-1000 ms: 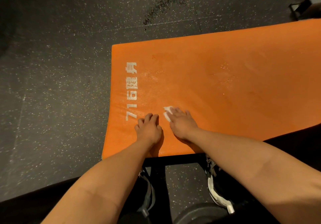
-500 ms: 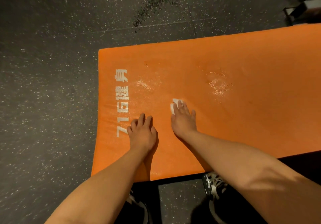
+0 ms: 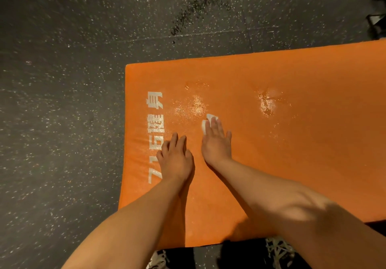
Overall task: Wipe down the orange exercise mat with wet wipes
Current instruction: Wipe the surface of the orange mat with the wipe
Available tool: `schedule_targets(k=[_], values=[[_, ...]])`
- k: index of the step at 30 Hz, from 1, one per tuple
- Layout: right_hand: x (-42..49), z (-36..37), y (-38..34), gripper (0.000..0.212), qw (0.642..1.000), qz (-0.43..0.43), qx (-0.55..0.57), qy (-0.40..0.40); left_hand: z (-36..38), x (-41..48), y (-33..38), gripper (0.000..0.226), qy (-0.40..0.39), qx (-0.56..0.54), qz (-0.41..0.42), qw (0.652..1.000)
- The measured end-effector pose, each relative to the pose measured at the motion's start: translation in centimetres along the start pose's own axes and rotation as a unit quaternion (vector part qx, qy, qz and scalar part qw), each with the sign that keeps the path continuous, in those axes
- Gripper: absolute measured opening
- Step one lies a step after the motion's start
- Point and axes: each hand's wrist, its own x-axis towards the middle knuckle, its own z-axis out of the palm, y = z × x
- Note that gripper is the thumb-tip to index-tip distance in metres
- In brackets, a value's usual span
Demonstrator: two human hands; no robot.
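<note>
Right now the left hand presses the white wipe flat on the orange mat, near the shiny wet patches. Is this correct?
Not quite. In the head view it is the right hand that presses the white wipe flat on the orange mat, near the shiny wet patches. The left hand rests bare at the white lettering.

Left hand (image 3: 175,159) — palm down, fingers (image 3: 173,141) loosely spread. Right hand (image 3: 216,145) — flat, fingers straight. Forearms (image 3: 271,197) bare, extended forward.

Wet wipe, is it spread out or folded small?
Folded small: the wet wipe shows only as a compact white pad under the flat right hand.
</note>
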Motion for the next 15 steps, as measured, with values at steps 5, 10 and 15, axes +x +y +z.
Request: schedule_targets(k=[5, 10, 15], values=[[-0.3, 0.6, -2.8, 0.06, 0.988, -0.142, -0.003, -0.063, -0.9, 0.8, -1.9, 0.056, 0.024, -0.001, -0.011, 1.0], [0.7, -0.7, 0.1, 0.064, 1.0, -0.002, -0.007, 0.014, -1.5, 1.1, -2.0, 0.06, -0.006, 0.012, -0.026, 1.0], [0.1, 0.8, -4.3, 0.061, 0.997, -0.068, 0.025, -0.035, -1.7, 1.7, -2.2, 0.053, 0.021, 0.003, -0.017, 1.0]])
